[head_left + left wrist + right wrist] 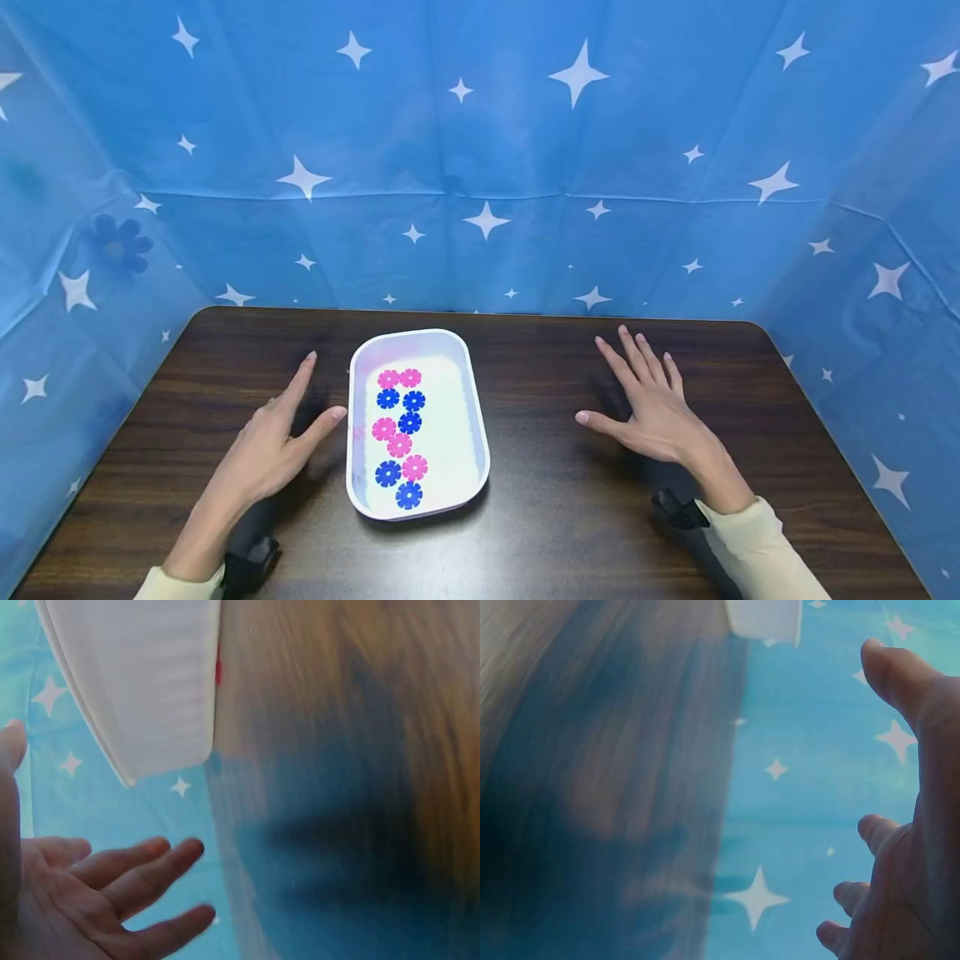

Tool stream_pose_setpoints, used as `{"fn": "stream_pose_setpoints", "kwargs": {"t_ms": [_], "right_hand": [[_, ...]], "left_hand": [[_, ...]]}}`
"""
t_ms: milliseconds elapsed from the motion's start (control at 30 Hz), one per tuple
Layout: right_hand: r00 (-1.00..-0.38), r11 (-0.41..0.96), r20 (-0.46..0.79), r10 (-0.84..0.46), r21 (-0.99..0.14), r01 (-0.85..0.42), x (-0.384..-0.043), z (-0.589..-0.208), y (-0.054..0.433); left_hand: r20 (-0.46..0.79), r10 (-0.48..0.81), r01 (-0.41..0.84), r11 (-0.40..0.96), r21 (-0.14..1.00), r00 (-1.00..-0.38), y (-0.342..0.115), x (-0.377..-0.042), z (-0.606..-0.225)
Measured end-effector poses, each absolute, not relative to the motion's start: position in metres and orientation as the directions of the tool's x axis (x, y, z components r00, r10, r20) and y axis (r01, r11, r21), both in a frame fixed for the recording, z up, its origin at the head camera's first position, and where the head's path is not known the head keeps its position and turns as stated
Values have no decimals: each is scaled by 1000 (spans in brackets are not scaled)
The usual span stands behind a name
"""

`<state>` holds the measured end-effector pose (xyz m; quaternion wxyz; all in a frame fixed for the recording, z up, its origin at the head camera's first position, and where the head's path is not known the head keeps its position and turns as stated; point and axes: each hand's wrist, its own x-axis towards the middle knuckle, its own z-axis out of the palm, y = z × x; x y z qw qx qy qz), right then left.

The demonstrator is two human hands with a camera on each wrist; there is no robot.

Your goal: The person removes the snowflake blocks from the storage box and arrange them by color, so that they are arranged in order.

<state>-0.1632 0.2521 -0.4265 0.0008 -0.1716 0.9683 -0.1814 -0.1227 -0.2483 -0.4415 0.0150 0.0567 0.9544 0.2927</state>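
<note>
A white tray (457, 467) stands left of the middle of the table, its long side running away from me. Several pink flower-shaped pieces (400, 444) and blue flower-shaped pieces (387, 473) lie flat in it, mostly toward its left side. To the left of the tray is my left hand (262, 446), index finger extended and thumb tip close to the rim; whether they touch I cannot tell. My right hand (656, 417) is well to the right of the tray, fingers spread, holding nothing. In the left wrist view, the left palm (82, 900) holds nothing.
The dark wood-grain table (540, 533) has rounded far corners. A blue curtain with white stars (510, 125) stands behind it and along both sides. Black bands (251, 562) are worn at both wrists, below cream sleeves (761, 550).
</note>
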Motion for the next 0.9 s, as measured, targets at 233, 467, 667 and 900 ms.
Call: {"fn": "stream_pose_setpoints", "kwargs": {"t_ms": [233, 467, 667, 900], "right_hand": [[-921, 836, 64, -383, -399, -376, -159, -413, 234], [-895, 778, 58, -442, -472, -415, -154, -405, 215], [-861, 703, 41, -506, -559, -440, -155, -402, 196], [-832, 626, 32, -554, -642, -442, -154, -399, 178]], "left_hand": [[111, 92, 144, 686, 713, -990, -240, -122, -448], [118, 84, 145, 603, 785, -989, -230, -122, -454], [30, 52, 51, 453, 890, -998, -223, -118, -459], [-14, 48, 3, 336, 942, -999, -218, -118, -461]]}}
